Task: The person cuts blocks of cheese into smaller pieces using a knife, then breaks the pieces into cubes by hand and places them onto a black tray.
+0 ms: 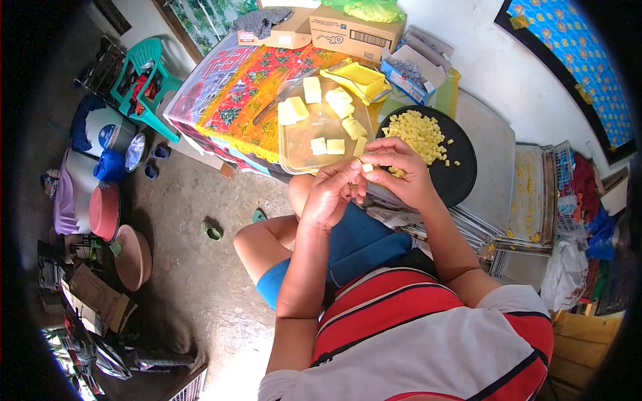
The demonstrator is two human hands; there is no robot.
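My left hand (pixel 331 194) and my right hand (pixel 404 175) meet at the front edge of the table, fingers closed in a pinch. Between their fingertips is a small pale yellow piece (pixel 367 168); its full shape is partly hidden by the fingers. Just beyond them lies a clear plastic tray (pixel 297 157) with several pale yellow blocks, among them a larger block (pixel 292 111) at its left. Beside my right hand, a round black tray (pixel 461 184) carries a heap of small yellow cubes (pixel 416 132).
A yellow ridged plastic rack (pixel 358 80) lies behind the clear tray. Cardboard boxes (pixel 354 32) stand at the back of the cloth-covered table (pixel 247 87). Stacked metal trays (pixel 531 194) lean at the right. A green chair (pixel 148 80) and basins (pixel 134 257) are at the left.
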